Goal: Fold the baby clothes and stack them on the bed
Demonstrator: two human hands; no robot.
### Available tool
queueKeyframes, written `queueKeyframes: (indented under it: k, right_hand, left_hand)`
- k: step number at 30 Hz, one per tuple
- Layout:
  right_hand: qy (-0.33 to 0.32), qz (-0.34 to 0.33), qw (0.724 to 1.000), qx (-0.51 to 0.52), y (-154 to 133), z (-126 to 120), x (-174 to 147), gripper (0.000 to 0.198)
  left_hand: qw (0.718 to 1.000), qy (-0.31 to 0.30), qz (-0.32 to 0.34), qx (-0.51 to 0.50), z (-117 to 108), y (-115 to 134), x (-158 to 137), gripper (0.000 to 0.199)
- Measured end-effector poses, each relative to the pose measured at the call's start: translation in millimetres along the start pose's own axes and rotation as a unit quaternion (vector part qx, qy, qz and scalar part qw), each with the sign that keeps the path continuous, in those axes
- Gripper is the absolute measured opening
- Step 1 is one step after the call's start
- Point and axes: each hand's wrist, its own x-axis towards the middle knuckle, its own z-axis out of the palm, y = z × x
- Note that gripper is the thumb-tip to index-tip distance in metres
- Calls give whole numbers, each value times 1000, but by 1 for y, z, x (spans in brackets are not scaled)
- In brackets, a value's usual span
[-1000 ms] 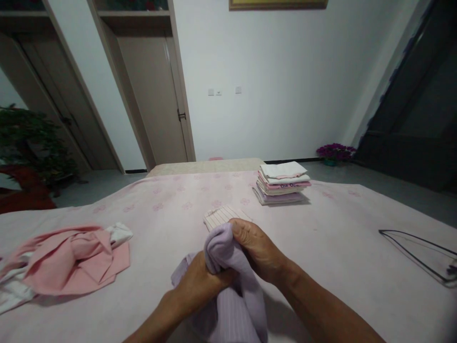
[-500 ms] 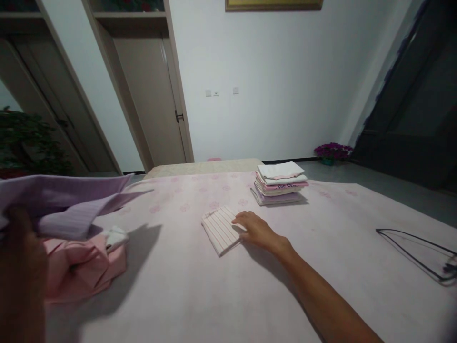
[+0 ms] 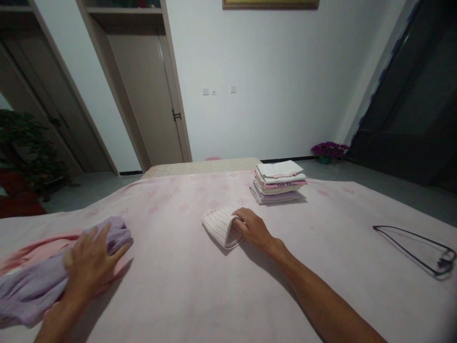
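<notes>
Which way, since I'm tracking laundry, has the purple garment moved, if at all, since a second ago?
Yes: the purple garment moved left, farther from the stack, and now lies over the pink garment.

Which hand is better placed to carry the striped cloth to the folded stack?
Right hand, probably: it grips the striped cloth and is nearer the folded stack. The left hand is at the purple garment.

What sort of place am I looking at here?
Most likely a room in a home: it shows a brown door, a pot of purple flowers and a stack of folded clothes.
</notes>
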Motion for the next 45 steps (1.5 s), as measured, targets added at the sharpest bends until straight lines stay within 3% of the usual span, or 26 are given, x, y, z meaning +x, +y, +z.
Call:
queueKeyframes:
  k: [1,3,5,6,9,11,14,17,20,22,26,32,35,37,40,42,45]
  right_hand:
    - [19,-13,999,30,-8,-3,2,12]
    - [46,-52,994,85,-27,-10,3,9]
    - [56,-95,986,121,-48,-18,1,7]
    - [55,-114,983,132,-58,-21,-2,7]
    - [49,-153,974,160,-82,-24,-12,7]
    - [40,-164,969,181,-90,-23,-16,7]
    - [49,-134,961,239,-88,-19,-17,1]
    - [95,-61,953,282,-74,-20,-10,14]
    - [93,-16,978,187,-59,-26,-2,12]
    - [46,-24,994,91,-52,-29,0,7]
    - [-12,-85,996,-10,-52,-31,-1,23]
    - [-116,-43,991,46,-65,-24,-8,19]
    - [-125,-48,990,48,-67,-14,-13,16]
    - [-138,-47,987,65,-67,-6,-15,16]
    - [-141,17,979,145,-62,4,-16,14]
    - [-128,79,969,198,-57,9,-15,18]
    - [-123,121,950,262,-48,15,-13,26]
  left_hand:
    - [998,-20,13,-56,3,25,-5,55]
    - [971,-124,-4,-205,9,84,-21,53]
    - [906,-247,-51,-341,16,143,-40,50]
    - [872,-280,-61,-396,19,170,-49,49]
    - [806,-311,-49,-501,30,231,-69,51]
    - [795,-279,-47,-536,40,254,-73,41]
    - [780,-248,-85,-568,54,267,-68,29]
    - [708,-275,-208,-616,63,263,-58,31]
    - [632,-252,-293,-672,63,253,-49,37]
    - [601,-232,-295,-705,59,246,-43,38]
    - [586,-226,-286,-724,47,234,-35,31]
    - [525,-244,-287,-763,42,235,-38,29]
    - [520,-260,-286,-762,47,246,-50,33]
    - [536,-273,-254,-758,50,254,-57,41]
    - [565,-284,-209,-746,51,260,-63,51]
    - [598,-293,-197,-720,51,258,-63,49]
    - [674,-299,-176,-652,56,250,-62,37]
